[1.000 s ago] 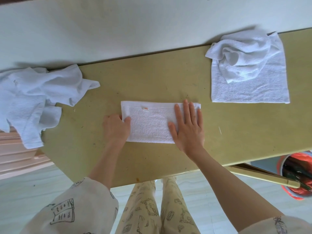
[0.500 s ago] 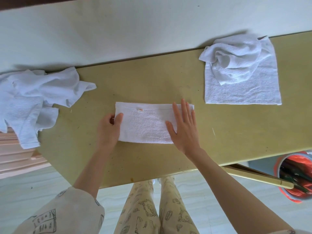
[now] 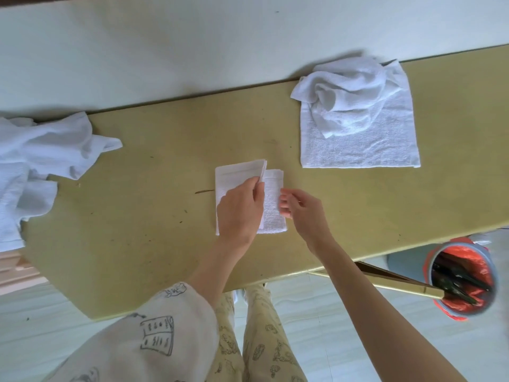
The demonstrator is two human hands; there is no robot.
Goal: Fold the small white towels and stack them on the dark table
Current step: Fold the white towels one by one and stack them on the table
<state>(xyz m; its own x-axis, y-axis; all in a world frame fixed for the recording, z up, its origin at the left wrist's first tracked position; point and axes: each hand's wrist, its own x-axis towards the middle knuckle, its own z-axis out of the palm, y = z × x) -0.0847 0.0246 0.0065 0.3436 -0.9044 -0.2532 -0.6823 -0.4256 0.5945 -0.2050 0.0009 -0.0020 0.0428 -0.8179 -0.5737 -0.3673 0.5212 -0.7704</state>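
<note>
Edges need matching: my left hand (image 3: 241, 209) pinches the small folded white terry towel's (image 3: 271, 205) upper flap; my right hand (image 3: 301, 212) hovers loosely curled, empty.

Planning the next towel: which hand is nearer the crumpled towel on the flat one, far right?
Right. The right hand lies below-left of the crumpled towel; the left hand is farther left, on the folded towel.

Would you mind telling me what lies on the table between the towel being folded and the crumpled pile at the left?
In the head view, only bare table separates the folded towel from the crumpled pile.
</note>
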